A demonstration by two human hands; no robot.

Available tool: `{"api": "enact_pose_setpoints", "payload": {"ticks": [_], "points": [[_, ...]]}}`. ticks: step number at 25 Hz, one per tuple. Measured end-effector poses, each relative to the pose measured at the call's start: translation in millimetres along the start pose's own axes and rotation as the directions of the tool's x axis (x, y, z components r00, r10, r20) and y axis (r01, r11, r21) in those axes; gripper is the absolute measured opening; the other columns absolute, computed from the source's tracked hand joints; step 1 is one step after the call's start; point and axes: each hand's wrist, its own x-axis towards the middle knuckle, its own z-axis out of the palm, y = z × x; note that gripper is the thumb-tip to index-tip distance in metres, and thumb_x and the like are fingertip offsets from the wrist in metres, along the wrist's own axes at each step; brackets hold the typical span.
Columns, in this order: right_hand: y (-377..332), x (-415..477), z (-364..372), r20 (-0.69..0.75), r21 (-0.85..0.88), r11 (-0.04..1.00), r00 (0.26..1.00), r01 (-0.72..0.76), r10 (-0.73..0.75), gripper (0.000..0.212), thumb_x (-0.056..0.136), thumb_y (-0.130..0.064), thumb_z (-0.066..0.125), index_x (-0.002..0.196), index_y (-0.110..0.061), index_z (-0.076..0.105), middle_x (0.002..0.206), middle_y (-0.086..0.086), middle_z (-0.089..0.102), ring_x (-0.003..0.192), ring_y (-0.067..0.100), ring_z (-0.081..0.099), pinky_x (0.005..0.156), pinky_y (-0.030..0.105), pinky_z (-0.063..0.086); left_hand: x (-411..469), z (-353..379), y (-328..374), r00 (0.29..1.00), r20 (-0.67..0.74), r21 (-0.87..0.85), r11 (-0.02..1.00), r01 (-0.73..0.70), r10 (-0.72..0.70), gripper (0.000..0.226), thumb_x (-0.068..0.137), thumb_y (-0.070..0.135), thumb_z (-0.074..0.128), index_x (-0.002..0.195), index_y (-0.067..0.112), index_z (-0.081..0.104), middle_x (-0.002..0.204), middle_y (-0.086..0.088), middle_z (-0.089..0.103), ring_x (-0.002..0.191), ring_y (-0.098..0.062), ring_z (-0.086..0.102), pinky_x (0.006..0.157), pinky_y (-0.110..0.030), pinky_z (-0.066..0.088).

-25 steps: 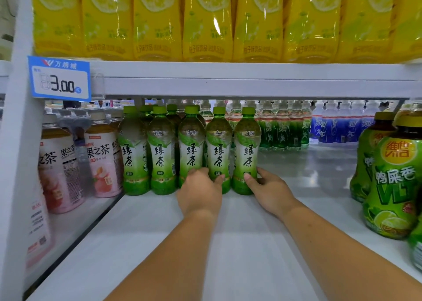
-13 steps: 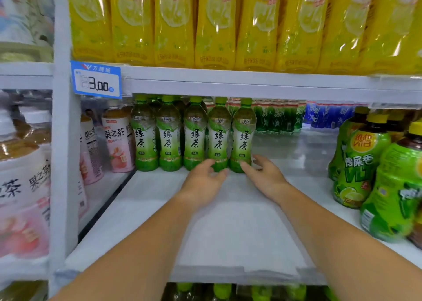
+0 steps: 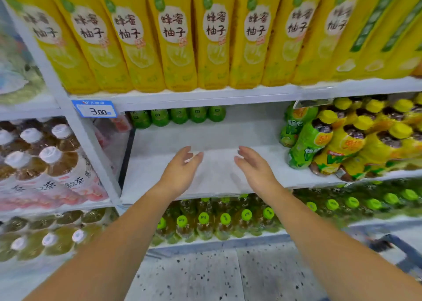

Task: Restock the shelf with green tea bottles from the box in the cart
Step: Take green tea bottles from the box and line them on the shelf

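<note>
We see five green tea bottles (image 3: 179, 115) standing upright in one straight row, side by side and touching or nearly so, far back on the white shelf (image 3: 228, 136). They sit on its left part, under the edge of the board above. From our high angle only their green tops and shoulders show, each with a small dark mark, all blurred. The shelf is flat and white, and its front lip runs level.

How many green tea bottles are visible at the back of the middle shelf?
5. The green tea bottles stand side by side in one row at the back left of the middle shelf. Their tops are hidden; more may stand behind.
</note>
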Motion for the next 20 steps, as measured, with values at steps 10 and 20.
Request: {"api": "enact_pose_setpoints", "payload": {"ticks": [10,20], "points": [[-87.5,-210.2,-110.3,-0.078,0.054,0.976,0.973,-0.213,0.217,0.050,0.101,-0.026,0.057,0.148,-0.020,0.043,0.150,0.000,0.048,0.139,0.018,0.045,0.106,0.031,0.040,-173.9,7.6,96.6,0.969,0.234,0.114,0.992,0.049,-0.075,0.062,0.100,0.049,0.052,0.154,0.025,0.033,0.155,0.002,0.043,0.137,-0.021,0.045,0.100,-0.034,0.043],[-42.6,-403.7,-184.4,-0.469,0.228,0.911,0.781,-0.344,0.412,0.053,0.101,-0.025,0.056,0.151,-0.018,0.040,0.147,-0.001,0.050,0.137,0.016,0.046,0.094,0.023,0.043,-277.0,121.5,83.3,0.802,0.595,0.179,0.981,-0.070,-0.052,0.060,0.102,0.046,0.050,0.155,0.021,0.036,0.159,0.003,0.038,0.143,-0.017,0.040,0.104,-0.029,0.035]]}}
